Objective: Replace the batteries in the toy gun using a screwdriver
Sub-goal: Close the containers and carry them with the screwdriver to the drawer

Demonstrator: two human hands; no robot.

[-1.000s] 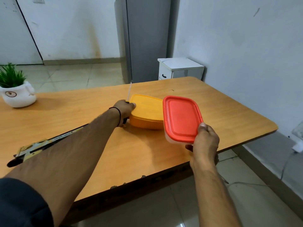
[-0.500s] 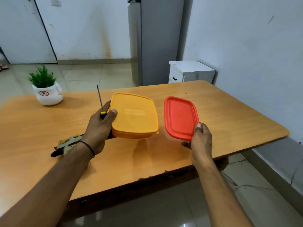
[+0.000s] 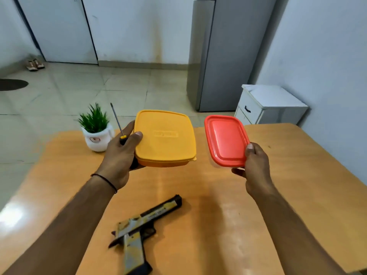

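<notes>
Left hand (image 3: 121,155): closed on two items together. The thumb lies on the lid edge of an orange-yellow, rounded-rectangular plastic box (image 3: 165,137), with the fingers under it. The same hand grips a slim screwdriver with a black-and-yellow handle (image 3: 117,124), its metal shaft pointing up and away. Right hand (image 3: 256,167): closed on the near corner of a red-lidded rectangular plastic box (image 3: 226,140), thumb on top. Both boxes are held above the orange wooden worktop (image 3: 297,175), side by side and apart. The yellow-and-black camouflage toy gun (image 3: 143,225) lies flat on the worktop nearer the person than both hands, between the forearms, untouched, muzzle pointing away. A small green plant in a white pot (image 3: 96,135) stands just left of the left hand.
</notes>
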